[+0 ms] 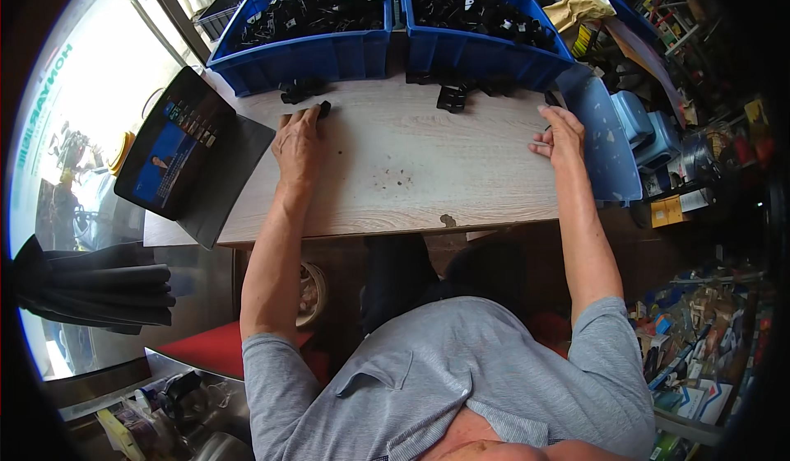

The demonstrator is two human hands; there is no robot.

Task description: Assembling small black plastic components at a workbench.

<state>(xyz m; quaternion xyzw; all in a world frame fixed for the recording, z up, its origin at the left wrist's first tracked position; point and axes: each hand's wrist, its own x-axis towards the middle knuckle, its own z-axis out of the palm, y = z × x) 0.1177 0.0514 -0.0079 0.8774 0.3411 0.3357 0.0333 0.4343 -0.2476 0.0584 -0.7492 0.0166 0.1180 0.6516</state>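
Observation:
My left hand (297,145) is over the left part of the table, its fingers pinching a small black plastic part (324,110) on the right side of the fingertips. Just beyond it lies a small pile of similar black parts (302,90). On the right, my right hand (563,136) is beside the pale blue plastic tray (605,144), palm turned inward and fingers loosely apart. No held piece can be made out in it. More loose black parts (452,99) are on the table in front of the bins.
Two blue bins, left (309,59) and right (485,53), full of black parts, line the table's (395,173) far edge. A tablet (177,152) in a dark folding case leans at the left. Light-blue containers (643,128) and clutter sit beyond the tray at right.

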